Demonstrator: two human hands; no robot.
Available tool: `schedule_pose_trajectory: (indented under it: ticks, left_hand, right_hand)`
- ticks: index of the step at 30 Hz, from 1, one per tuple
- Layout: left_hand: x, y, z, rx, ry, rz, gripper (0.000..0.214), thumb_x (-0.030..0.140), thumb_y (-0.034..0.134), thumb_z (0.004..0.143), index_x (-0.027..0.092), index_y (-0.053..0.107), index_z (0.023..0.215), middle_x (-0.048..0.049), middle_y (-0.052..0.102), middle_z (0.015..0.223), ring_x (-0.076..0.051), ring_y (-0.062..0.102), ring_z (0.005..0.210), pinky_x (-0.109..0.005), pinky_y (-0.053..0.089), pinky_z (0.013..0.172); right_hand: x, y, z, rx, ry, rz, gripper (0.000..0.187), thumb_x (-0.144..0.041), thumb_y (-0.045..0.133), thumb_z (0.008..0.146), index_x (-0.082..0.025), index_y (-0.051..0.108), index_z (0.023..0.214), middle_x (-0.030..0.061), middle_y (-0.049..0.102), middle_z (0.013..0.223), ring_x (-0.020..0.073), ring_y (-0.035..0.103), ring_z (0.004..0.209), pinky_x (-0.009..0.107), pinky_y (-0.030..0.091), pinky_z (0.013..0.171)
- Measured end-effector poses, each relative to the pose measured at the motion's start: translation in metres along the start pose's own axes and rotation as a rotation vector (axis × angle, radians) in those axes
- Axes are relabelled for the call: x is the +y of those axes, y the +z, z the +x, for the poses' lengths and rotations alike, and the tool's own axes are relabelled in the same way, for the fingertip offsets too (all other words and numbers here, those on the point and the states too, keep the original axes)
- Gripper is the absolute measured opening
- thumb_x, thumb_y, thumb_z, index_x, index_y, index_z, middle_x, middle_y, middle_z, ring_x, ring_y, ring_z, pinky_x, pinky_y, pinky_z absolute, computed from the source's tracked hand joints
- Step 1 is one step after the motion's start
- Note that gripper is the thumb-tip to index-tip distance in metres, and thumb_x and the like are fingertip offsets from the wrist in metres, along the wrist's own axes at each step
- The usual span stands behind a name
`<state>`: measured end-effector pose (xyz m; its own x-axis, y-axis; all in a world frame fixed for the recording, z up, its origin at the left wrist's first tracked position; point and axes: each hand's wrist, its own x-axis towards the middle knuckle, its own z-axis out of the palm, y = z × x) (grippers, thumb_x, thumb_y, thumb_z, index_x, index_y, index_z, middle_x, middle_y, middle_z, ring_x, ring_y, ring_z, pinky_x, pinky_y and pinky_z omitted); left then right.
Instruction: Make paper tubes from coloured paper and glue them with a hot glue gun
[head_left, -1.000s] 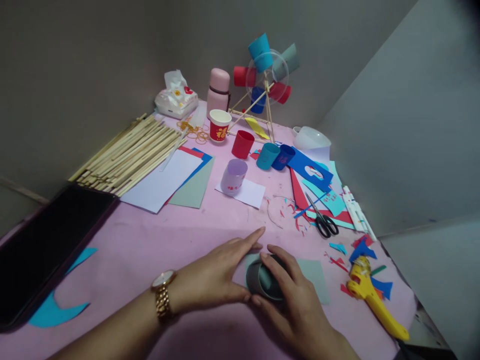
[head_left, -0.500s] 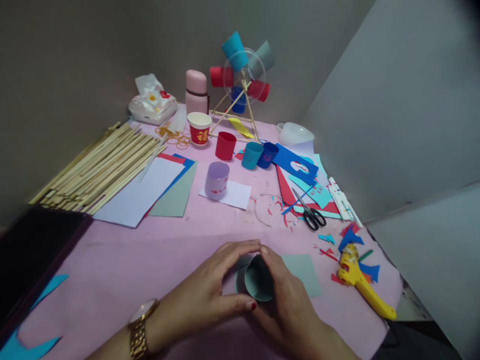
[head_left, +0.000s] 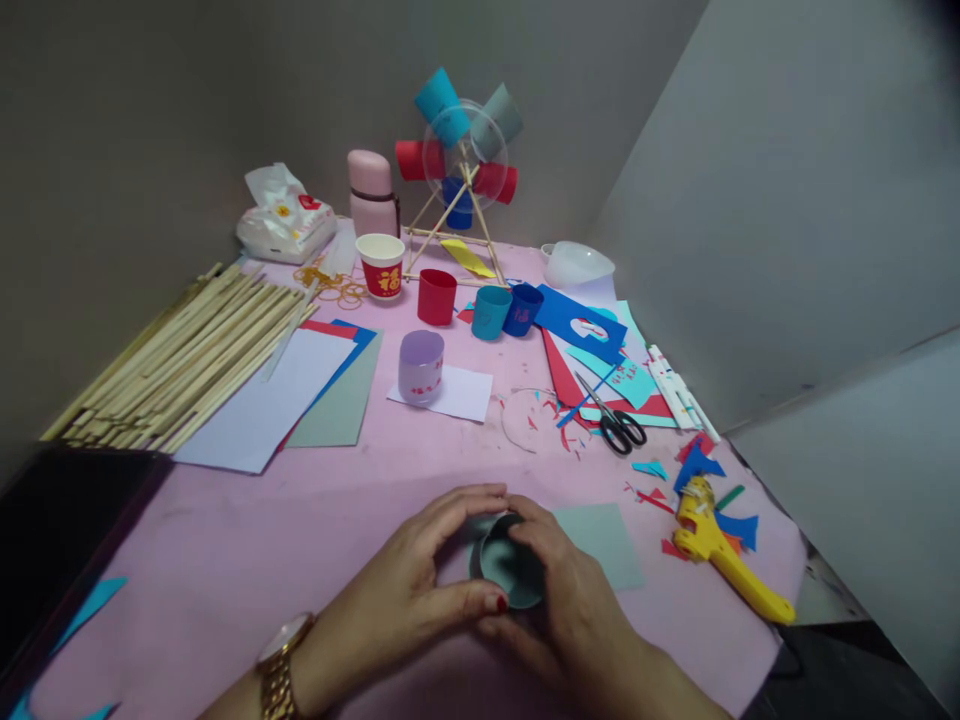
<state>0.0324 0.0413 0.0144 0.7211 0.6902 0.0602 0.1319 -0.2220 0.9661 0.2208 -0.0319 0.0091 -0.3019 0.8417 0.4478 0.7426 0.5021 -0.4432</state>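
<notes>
Close in front of me, a grey-green paper cup (head_left: 512, 565) sits between my hands, its round opening facing up toward me. My left hand (head_left: 442, 565) curves around its left side, thumb along the near rim. From the right, my right hand (head_left: 566, 575) wraps it, with the index finger bent over the rim into the opening. Under the cup and to its right lies a sheet of grey-green paper (head_left: 604, 545). Past my hands a lilac paper cup (head_left: 421, 368) stands on a white sheet (head_left: 469, 392).
A yellow glue gun (head_left: 720, 560) lies at right among paper scraps, near black-handled scissors (head_left: 619, 428). Wooden sticks (head_left: 187, 360) and coloured paper sheets (head_left: 262, 400) occupy the left. Behind stand red (head_left: 436, 298), teal and blue cups, and a stick-framed wheel (head_left: 465, 160) bearing cups.
My right index finger has bent over the rim into the grey-green cup. Both hands stay around the cup. The view has shifted slightly.
</notes>
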Motion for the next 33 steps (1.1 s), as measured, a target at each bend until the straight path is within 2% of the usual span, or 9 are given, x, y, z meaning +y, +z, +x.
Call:
schedule_pose_trajectory:
  ticks: [2, 6, 12, 14, 19, 26, 33]
  left_hand:
    - [-0.0002, 0.0002, 0.0, 0.001, 0.01, 0.01, 0.052, 0.047, 0.07, 0.083, 0.034, 0.051, 0.13, -0.0023, 0.048, 0.143, -0.026, 0.042, 0.132, -0.044, 0.032, 0.11]
    - [0.0003, 0.0009, -0.0008, 0.028, 0.045, 0.049, 0.052, 0.043, 0.07, 0.083, 0.036, 0.049, 0.13, -0.0015, 0.049, 0.141, -0.024, 0.044, 0.13, -0.042, 0.034, 0.109]
    - [0.0034, 0.0002, -0.0018, 0.027, 0.128, 0.214, 0.017, 0.037, 0.064, 0.089, 0.032, 0.064, 0.106, -0.0017, 0.05, 0.139, -0.024, 0.047, 0.125, -0.039, 0.039, 0.103]
    - [0.0046, -0.0004, -0.0015, 0.028, 0.148, 0.243, 0.013, 0.037, 0.063, 0.09, 0.029, 0.066, 0.1, -0.002, 0.052, 0.137, -0.023, 0.05, 0.122, -0.037, 0.041, 0.101]
    - [0.0047, 0.0002, -0.0011, 0.043, 0.195, 0.325, 0.012, 0.035, 0.062, 0.091, 0.028, 0.064, 0.101, -0.0022, 0.055, 0.136, -0.021, 0.052, 0.122, -0.034, 0.043, 0.1]
    - [-0.0018, 0.0004, -0.0005, 0.105, 0.345, 0.447, 0.013, 0.029, 0.06, 0.093, 0.028, 0.061, 0.105, -0.0027, 0.058, 0.132, -0.018, 0.054, 0.121, -0.031, 0.046, 0.099]
    - [0.0074, -0.001, -0.0035, 0.183, 0.569, 0.646, 0.014, 0.017, 0.057, 0.093, 0.023, 0.065, 0.103, -0.0062, 0.063, 0.125, -0.02, 0.053, 0.12, -0.032, 0.049, 0.097]
  right_hand:
    - [-0.0012, -0.0002, -0.0004, -0.01, 0.015, -0.015, 0.038, -0.044, 0.046, 0.094, -0.018, 0.034, 0.12, 0.0271, 0.056, 0.126, 0.0343, 0.061, 0.114, 0.046, 0.059, 0.08]
    - [-0.0025, -0.0007, -0.002, -0.011, 0.013, -0.038, 0.035, -0.043, 0.046, 0.094, -0.019, 0.035, 0.117, 0.0271, 0.056, 0.125, 0.0349, 0.063, 0.112, 0.046, 0.06, 0.077]
    - [-0.0045, -0.0045, 0.0028, 0.008, -0.013, -0.062, 0.032, -0.043, 0.045, 0.095, -0.019, 0.039, 0.116, 0.0248, 0.059, 0.123, 0.0316, 0.064, 0.112, 0.04, 0.061, 0.077]
    - [-0.0049, -0.0048, 0.0047, 0.014, -0.023, -0.054, 0.032, -0.044, 0.043, 0.096, -0.019, 0.038, 0.115, 0.025, 0.06, 0.122, 0.0316, 0.064, 0.112, 0.041, 0.06, 0.078]
    - [-0.0029, -0.0023, 0.0047, 0.007, -0.016, -0.033, 0.037, -0.048, 0.039, 0.096, -0.018, 0.035, 0.117, 0.0272, 0.058, 0.125, 0.032, 0.062, 0.115, 0.042, 0.059, 0.082]
    - [-0.0015, -0.0009, 0.0038, -0.001, -0.01, -0.01, 0.043, -0.052, 0.038, 0.096, -0.015, 0.035, 0.118, 0.0296, 0.058, 0.125, 0.0347, 0.062, 0.114, 0.044, 0.059, 0.081]
    - [0.0001, -0.0009, 0.001, -0.02, -0.025, -0.014, 0.052, -0.046, 0.051, 0.092, -0.015, 0.031, 0.128, 0.0282, 0.056, 0.13, 0.0347, 0.051, 0.127, 0.046, 0.055, 0.089]
